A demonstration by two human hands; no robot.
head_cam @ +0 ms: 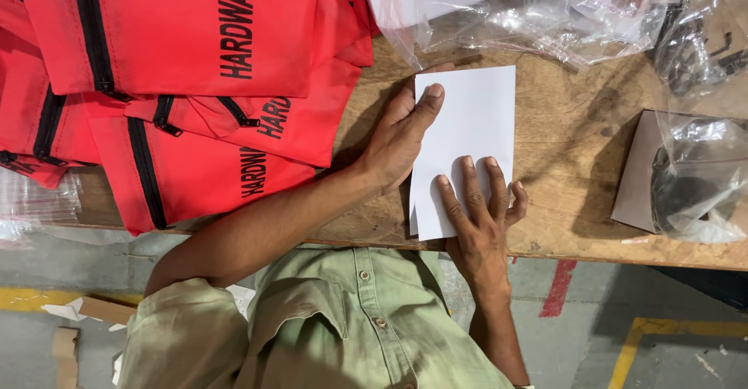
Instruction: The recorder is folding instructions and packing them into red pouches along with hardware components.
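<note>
Presently listed: one folded white paper sheet [467, 132], lying flat near the front edge of a worn wooden workbench [576, 163]. Left hand [401, 136]: flat and open, pressing on the sheet's left edge, grasping nothing. Right hand [479, 210]: fingers spread and extended, pressing the sheet's lower portion, nothing gripped. Stack of red fabric zip pouches [195, 70] with black zippers and black lettering, overlapping, left of the sheet and just beside the left hand. Clear plastic bags [545, 7] along the far edge; further bagged dark items [693, 179] at right, well apart. Olive-green buttoned shirt [351, 327] below.
</note>
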